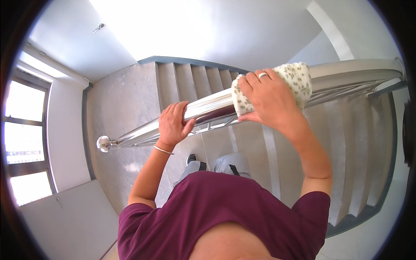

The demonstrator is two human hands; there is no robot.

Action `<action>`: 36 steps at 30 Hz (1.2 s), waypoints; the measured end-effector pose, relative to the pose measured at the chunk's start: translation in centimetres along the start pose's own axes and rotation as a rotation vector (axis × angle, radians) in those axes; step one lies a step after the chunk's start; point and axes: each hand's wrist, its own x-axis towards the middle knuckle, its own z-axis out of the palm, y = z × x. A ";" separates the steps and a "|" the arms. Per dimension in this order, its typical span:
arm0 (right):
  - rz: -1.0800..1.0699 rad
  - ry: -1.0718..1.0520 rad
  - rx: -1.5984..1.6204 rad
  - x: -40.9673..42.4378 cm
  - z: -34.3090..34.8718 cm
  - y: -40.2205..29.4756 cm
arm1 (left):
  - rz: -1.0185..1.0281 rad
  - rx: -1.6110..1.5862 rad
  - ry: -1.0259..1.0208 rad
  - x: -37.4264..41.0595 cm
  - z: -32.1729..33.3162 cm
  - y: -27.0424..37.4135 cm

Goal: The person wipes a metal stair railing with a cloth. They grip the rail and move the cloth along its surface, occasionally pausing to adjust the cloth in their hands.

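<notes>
A polished metal stair handrail (pixel 211 105) crosses in front of me, running from a round ball end cap (pixel 104 143) at the left up to the right. My left hand (pixel 174 123) is wrapped around the rail, thumb on the near side, with a bangle on its wrist. Farther right, my right hand (pixel 269 97) presses a white floral cloth (pixel 295 83) onto the rail. The cloth drapes over the top of the tube and hides that stretch of it. A ring sits on one finger of this hand.
Beyond the rail, concrete steps (pixel 185 81) lead off from a landing (pixel 123 94). More steps (pixel 338 152) lie on my side at the right. Thin metal bars (pixel 344 92) run beneath the handrail. A window (pixel 27 123) is in the left wall, and a door handle (pixel 98 28) shows upper left.
</notes>
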 end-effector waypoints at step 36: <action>0.091 -0.049 0.146 13.0 9.8 -21.5 | 0.046 -0.130 -0.122 -9.0 -4.0 -13.4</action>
